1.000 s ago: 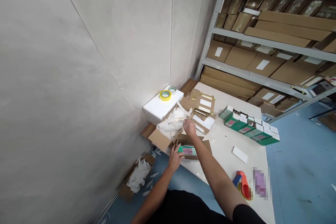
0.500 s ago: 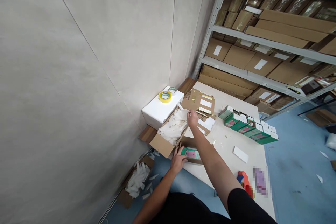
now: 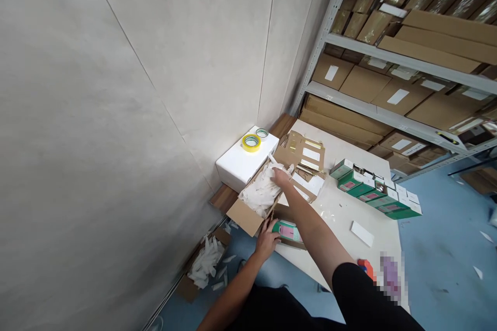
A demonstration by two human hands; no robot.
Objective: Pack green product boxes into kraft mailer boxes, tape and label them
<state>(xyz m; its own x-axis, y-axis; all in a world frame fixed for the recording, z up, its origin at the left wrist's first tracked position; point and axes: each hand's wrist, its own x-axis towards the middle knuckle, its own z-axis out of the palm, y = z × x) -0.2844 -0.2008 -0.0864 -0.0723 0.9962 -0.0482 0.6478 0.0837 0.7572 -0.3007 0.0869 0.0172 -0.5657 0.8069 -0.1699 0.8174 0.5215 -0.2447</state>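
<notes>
My left hand (image 3: 267,240) grips the near end of a small green box with a pink label (image 3: 289,230), which lies in an open brown mailer (image 3: 292,212) at the table's near-left corner. My right hand (image 3: 280,177) reaches forward into an open cardboard box (image 3: 244,215) full of white packing pieces (image 3: 261,191); its fingers rest on those pieces and look curled, but whether they hold any is too small to tell.
A white foam box (image 3: 241,163) with a yellow tape roll (image 3: 251,142) stands against the wall. Flat brown mailers (image 3: 303,152), a row of green boxes (image 3: 375,194), a white card (image 3: 361,232) and a red tape dispenser (image 3: 366,267) lie on the white table (image 3: 341,222). Shelves of cartons (image 3: 392,83) rise behind. Spilled packing (image 3: 204,264) lies on the floor.
My right hand moved left from the box's edge onto the white packing pieces. My left hand stayed on the green box. The view shifted slightly.
</notes>
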